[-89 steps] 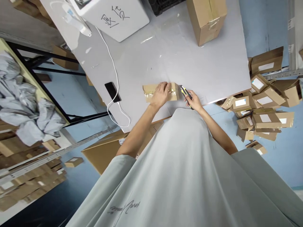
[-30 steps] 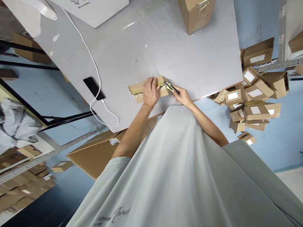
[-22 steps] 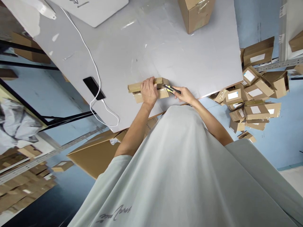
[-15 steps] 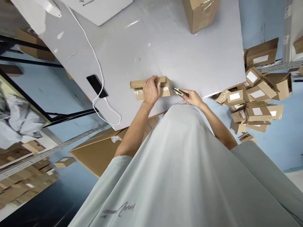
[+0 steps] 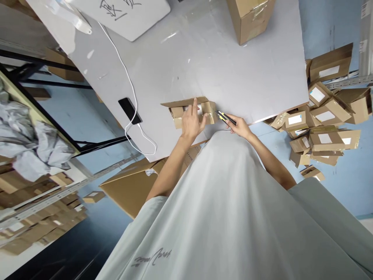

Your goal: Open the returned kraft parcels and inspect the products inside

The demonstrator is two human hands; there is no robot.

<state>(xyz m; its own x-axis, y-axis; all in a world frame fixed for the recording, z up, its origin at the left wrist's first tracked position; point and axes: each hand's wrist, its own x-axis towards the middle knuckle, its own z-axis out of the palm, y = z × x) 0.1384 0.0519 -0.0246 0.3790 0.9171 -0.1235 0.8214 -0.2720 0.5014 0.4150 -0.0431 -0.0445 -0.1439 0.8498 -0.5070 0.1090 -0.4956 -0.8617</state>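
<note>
gripping the utility knife (image 5: 226,117) in the right hand (image 5: 239,126): fingers closed round the handle, blade end pointing left, just beside the right end of the small cardboard box (image 5: 210,110); can't tell if the tip touches. left hand (image 5: 191,123) is loose, fingers spread over the box's near side, index fingertip at the raised far flap (image 5: 185,102), touching or just short of it, can't tell; no firm hold shows. box sits on the grey table (image 5: 233,77), under the left hand, left of the knife.

progress, judging by how it lies: top is open, far flap up, so the cutting there looks done. clear tape remains on the box near the knife. something white (image 5: 199,109) shows inside, by the left fingers, too covered to name; contents not out yet.

around: black smartphone (image 5: 130,111) left of the left hand, taped carton (image 5: 253,27) well beyond the right hand, pile of opened boxes (image 5: 335,112) farther right.
</note>
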